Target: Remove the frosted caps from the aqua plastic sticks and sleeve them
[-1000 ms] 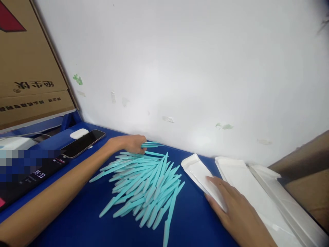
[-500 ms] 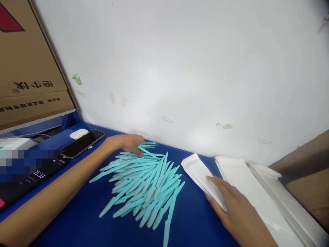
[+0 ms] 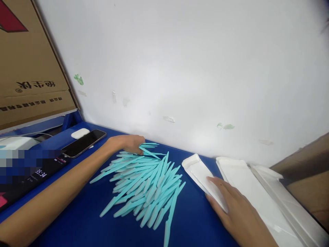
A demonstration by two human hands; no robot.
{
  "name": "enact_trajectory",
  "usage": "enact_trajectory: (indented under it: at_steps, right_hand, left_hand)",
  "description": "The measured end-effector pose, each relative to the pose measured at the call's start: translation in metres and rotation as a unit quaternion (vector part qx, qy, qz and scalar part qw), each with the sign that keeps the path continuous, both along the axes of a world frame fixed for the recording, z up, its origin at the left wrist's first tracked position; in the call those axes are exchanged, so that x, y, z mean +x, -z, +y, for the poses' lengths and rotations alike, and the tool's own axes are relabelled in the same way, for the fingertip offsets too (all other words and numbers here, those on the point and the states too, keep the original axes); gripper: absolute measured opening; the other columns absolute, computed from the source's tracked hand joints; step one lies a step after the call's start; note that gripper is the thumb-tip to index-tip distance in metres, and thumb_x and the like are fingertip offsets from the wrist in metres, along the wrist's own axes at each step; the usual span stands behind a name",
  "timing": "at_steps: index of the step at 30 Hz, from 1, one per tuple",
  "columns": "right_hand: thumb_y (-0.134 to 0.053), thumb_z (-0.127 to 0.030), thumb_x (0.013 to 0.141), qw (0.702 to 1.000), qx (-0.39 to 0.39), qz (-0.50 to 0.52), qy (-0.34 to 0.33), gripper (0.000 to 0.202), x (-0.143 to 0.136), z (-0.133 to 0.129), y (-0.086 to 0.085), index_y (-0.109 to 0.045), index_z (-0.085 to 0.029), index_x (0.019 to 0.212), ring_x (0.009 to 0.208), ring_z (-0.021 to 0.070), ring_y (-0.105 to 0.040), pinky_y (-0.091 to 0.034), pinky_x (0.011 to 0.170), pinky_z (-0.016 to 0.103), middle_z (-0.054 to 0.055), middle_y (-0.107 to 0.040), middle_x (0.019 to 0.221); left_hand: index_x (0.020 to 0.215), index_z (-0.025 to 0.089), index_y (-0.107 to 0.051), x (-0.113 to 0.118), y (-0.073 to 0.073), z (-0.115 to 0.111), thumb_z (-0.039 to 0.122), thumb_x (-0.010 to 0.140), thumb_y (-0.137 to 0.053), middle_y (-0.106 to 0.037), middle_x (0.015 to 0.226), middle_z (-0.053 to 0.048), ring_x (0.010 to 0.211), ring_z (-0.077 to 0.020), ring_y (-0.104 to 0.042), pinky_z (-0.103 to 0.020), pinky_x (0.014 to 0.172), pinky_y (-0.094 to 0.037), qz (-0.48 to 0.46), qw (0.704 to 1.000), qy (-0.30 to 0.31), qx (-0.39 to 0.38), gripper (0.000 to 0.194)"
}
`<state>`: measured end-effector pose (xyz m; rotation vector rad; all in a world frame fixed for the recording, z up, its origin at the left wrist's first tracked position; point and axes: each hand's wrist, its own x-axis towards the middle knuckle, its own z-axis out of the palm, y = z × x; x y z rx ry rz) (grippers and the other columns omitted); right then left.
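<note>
A fanned heap of turquoise eyebrow razors (image 3: 146, 181) lies on the blue table (image 3: 102, 228). At the heap's back edge is my left hand (image 3: 133, 143), its fingers closed round several razors whose thin ends stick out to the right. The grip itself is partly hidden behind the knuckles. To the right of the heap, my right hand (image 3: 235, 207) holds a slim white packet (image 3: 197, 169) between thumb and fingers. The packet tilts with its far end toward the wall, and my palm covers its near end.
Further right lie larger white packets (image 3: 240, 175) beside a brown carton (image 3: 308, 178). On the left are a dark phone (image 3: 84, 142), a white case (image 3: 80, 133) and a screen showing a timer (image 3: 41, 173). A cardboard box (image 3: 31, 65) and a white wall (image 3: 180, 68) border the table.
The view has shifted very slightly, and the timer reads one second more. Both hands keep nearly the same positions and grips.
</note>
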<state>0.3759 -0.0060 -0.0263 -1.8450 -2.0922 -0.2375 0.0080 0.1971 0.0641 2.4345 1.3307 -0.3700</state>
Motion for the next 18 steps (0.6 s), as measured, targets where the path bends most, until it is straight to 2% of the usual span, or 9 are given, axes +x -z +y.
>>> enact_trajectory:
  at_steps: [7,18]
  right_hand:
    - [-0.042,-0.056,0.1,1.0,-0.001,0.003,0.002,0.05,0.001,-0.0001,0.0026,-0.058,-0.029,0.14,0.12,0.0329,-0.066,-0.058,0.096,0.055,0.008,-0.064,0.139]
    - [-0.043,-0.056,0.1,1.0,0.001,-0.002,-0.001,0.05,0.0018,-0.0011,0.0034,-0.056,-0.03,0.141,0.122,0.0321,-0.065,-0.058,0.097,0.053,0.007,-0.063,0.14]
  left_hand:
    - [0.093,0.014,-0.063,-0.0004,0.0015,0.0013,0.044,0.083,-0.064,-0.07,0.096,-0.012,0.071,-0.0216,-0.061,-0.028,0.054,-0.039,0.011,1.0,-0.01,0.009,0.032]
    - [0.102,0.015,-0.064,0.0023,0.0013,0.0003,0.043,0.087,-0.061,-0.071,0.108,-0.014,0.08,-0.0244,-0.065,-0.028,0.058,-0.042,0.021,1.0,0.002,0.013,0.031]
